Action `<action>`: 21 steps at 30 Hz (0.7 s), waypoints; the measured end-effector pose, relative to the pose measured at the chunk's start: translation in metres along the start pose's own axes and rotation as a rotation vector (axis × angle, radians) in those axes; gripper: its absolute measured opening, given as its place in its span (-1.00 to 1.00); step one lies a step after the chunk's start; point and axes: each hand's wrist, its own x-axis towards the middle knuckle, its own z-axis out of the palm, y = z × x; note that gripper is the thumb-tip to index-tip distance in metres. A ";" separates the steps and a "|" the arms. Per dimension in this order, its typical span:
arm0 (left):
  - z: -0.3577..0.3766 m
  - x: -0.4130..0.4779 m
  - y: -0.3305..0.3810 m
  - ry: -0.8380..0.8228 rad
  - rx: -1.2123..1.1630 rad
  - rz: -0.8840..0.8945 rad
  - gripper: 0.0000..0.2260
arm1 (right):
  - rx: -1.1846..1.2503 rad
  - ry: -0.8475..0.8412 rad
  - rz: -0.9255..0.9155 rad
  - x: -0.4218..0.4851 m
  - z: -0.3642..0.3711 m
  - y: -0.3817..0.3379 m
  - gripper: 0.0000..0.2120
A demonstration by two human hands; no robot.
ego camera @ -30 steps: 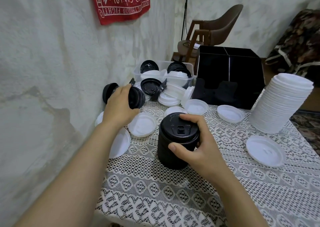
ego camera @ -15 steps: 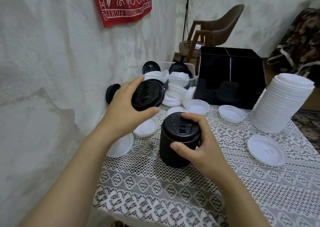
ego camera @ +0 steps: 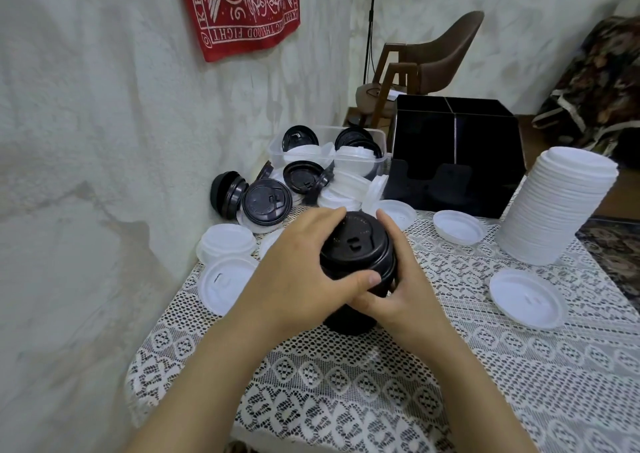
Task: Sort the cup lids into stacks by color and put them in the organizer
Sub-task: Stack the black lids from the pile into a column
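Lowered from mid-air since the earlier frame, the left hand [ego camera: 298, 279] is now setting its black lid [ego camera: 356, 241] atop the black lid stack [ego camera: 349, 321], fingers curling over the far rim, thumb crossing the near edge. Up left, a red cloth [ego camera: 242, 6] is showing "FIGHT". The right hand [ego camera: 401, 297] is gripping the stack's right side. Rightward, the organizer [ego camera: 450, 162] and white lid stack [ego camera: 557, 210] are standing.

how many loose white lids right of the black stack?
3 lids: one behind the right hand, one before the organizer, one below the white stack. Others may hide behind that stack.
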 end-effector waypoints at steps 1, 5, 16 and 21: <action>0.001 0.000 0.001 -0.011 -0.004 0.001 -0.24 | 0.004 0.000 -0.004 0.000 0.000 0.001 -0.02; 0.005 -0.001 0.002 -0.037 -0.020 0.001 -0.30 | 0.015 0.000 -0.008 0.000 0.000 0.002 0.00; 0.016 -0.006 -0.003 -0.061 -0.080 -0.013 -0.32 | -0.009 0.002 -0.052 -0.001 -0.001 0.002 -0.12; 0.019 -0.007 -0.003 -0.042 -0.128 -0.018 -0.27 | -0.004 0.014 -0.067 -0.001 -0.001 0.000 -0.26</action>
